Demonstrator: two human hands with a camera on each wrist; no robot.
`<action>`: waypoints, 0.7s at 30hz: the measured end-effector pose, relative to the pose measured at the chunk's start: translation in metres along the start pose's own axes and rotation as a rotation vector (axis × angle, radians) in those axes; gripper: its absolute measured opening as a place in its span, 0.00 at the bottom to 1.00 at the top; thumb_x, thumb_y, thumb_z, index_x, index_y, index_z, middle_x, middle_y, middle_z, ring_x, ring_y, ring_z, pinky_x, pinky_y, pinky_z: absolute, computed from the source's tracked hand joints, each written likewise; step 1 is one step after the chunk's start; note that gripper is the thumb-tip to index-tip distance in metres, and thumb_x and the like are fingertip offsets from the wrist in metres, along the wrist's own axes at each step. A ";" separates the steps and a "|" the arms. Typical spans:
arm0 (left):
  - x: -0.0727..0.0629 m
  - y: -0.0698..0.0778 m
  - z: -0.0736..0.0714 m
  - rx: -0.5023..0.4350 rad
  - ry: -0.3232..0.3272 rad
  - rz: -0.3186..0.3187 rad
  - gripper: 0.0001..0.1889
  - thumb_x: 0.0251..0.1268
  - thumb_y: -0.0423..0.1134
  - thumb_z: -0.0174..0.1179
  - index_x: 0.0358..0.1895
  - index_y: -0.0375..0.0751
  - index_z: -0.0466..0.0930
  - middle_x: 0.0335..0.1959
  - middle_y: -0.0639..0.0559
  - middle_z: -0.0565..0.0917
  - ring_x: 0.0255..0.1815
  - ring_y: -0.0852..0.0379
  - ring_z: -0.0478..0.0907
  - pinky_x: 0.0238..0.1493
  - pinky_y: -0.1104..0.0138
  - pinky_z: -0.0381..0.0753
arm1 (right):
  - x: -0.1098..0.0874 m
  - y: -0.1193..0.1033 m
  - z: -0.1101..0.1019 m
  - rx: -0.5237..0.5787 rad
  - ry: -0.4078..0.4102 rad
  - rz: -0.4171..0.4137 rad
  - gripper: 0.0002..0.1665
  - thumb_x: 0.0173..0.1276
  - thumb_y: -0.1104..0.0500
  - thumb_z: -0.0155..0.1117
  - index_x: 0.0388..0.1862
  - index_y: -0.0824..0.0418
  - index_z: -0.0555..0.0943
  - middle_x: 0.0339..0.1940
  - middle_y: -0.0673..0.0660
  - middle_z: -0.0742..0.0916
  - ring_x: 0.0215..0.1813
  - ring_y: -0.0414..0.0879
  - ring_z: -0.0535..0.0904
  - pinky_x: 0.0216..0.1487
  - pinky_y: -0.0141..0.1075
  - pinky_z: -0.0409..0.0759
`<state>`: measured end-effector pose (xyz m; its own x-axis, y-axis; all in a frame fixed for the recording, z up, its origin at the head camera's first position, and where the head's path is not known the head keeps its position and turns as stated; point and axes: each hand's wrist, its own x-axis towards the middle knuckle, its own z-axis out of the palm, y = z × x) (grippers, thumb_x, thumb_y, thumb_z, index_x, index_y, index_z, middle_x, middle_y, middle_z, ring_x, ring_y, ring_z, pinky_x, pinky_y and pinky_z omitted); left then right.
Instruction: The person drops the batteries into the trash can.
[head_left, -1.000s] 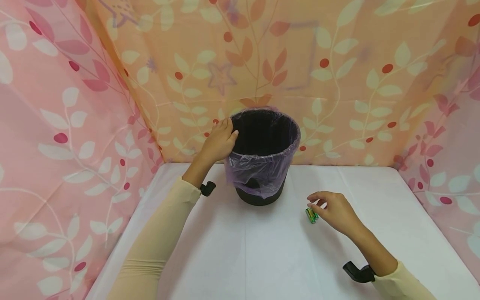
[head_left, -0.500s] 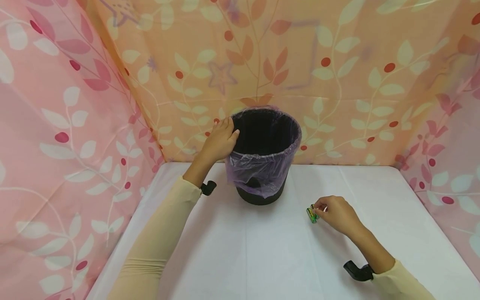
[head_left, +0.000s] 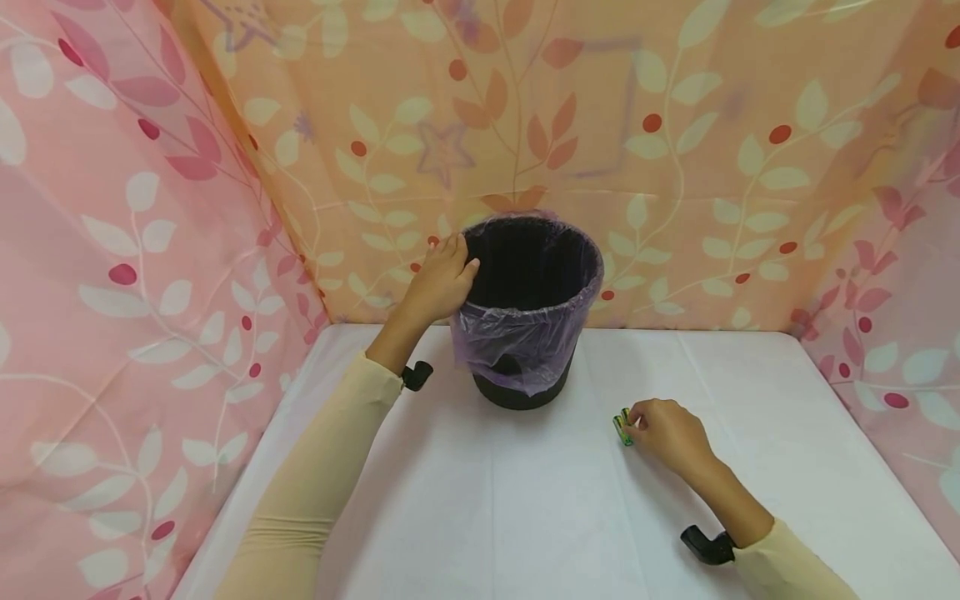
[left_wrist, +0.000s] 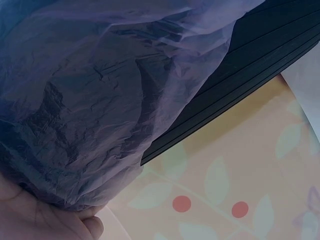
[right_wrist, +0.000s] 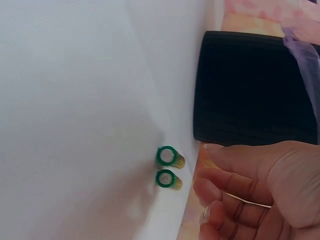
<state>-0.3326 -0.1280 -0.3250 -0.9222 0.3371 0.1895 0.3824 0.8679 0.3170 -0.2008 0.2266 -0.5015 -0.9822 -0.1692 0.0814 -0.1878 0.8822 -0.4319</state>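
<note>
A black trash bin [head_left: 517, 398] with a purple plastic bag [head_left: 525, 342] folded over its rim stands upright on the white table. My left hand [head_left: 438, 279] grips the bin's rim through the bag on the left side. In the left wrist view, part of that hand [left_wrist: 45, 220] shows at the bag's edge. Two green and gold batteries [head_left: 622, 427] lie side by side, right of the bin. My right hand [head_left: 671, 433] is just beside them, fingers loosely bent. The right wrist view has the batteries [right_wrist: 170, 167] just beyond the fingertips, with nothing visible between thumb and fingers.
The white table [head_left: 450, 517] ends at the back against an orange leaf-patterned curtain [head_left: 675, 250]. Pink patterned curtains [head_left: 150, 333] hang on both sides. A black wrist mount [head_left: 707, 546] sticks out from the right wrist.
My right hand has lowered slightly toward the batteries, its fingers drawing closer together. The left hand and the bin have stayed in place.
</note>
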 end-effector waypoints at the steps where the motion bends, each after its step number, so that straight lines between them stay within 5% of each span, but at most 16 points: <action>1: 0.000 0.000 0.000 0.001 -0.001 0.000 0.35 0.84 0.50 0.33 0.80 0.27 0.46 0.82 0.34 0.48 0.83 0.42 0.40 0.81 0.55 0.32 | 0.000 0.000 0.001 -0.005 -0.003 0.005 0.02 0.58 0.61 0.75 0.30 0.57 0.88 0.24 0.48 0.82 0.26 0.43 0.74 0.22 0.38 0.71; 14: 0.000 0.000 0.000 -0.010 0.000 -0.002 0.35 0.83 0.50 0.34 0.80 0.27 0.46 0.82 0.34 0.48 0.83 0.42 0.40 0.81 0.56 0.31 | 0.004 0.004 0.009 -0.024 -0.026 0.041 0.06 0.58 0.58 0.78 0.29 0.57 0.88 0.22 0.50 0.83 0.24 0.44 0.75 0.20 0.38 0.71; 21: 0.001 -0.002 0.001 -0.005 0.000 0.001 0.35 0.83 0.51 0.34 0.80 0.27 0.46 0.82 0.34 0.48 0.83 0.41 0.40 0.81 0.55 0.31 | 0.005 0.005 0.016 -0.045 -0.029 0.020 0.09 0.58 0.58 0.79 0.23 0.55 0.86 0.30 0.54 0.89 0.28 0.45 0.77 0.22 0.39 0.72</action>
<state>-0.3339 -0.1289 -0.3261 -0.9219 0.3378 0.1898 0.3834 0.8659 0.3213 -0.2068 0.2232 -0.5180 -0.9855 -0.1632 0.0464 -0.1682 0.9041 -0.3927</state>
